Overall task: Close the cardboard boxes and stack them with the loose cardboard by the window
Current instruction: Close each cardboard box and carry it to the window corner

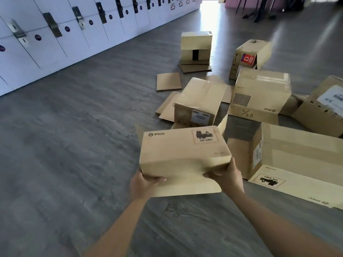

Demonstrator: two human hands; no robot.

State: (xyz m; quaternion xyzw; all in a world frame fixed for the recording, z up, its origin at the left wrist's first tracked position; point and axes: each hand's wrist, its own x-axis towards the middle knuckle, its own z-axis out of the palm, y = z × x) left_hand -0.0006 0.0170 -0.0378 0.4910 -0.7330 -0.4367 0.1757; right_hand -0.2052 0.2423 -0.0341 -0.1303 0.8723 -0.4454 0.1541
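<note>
I hold a brown PICO cardboard box [182, 151] off the floor in front of me, its printed side up, with a flap hanging open on its near side. My left hand [143, 183] grips its lower left corner. My right hand [227, 176] grips its lower right edge. Several other cardboard boxes lie on the grey floor beyond: a labelled box [199, 104], a box marked 2/20 [259, 95], and a large PICO box [300, 164] at the right. A loose flat cardboard sheet [168, 82] lies on the floor farther off.
White lockers [55, 34] line the left wall. A small box [196, 46] stands on flat cardboard at the back, beside an open box with a red label [249, 54]. Another box [323, 106] sits at the far right. Chair legs [259, 8] stand in the far background.
</note>
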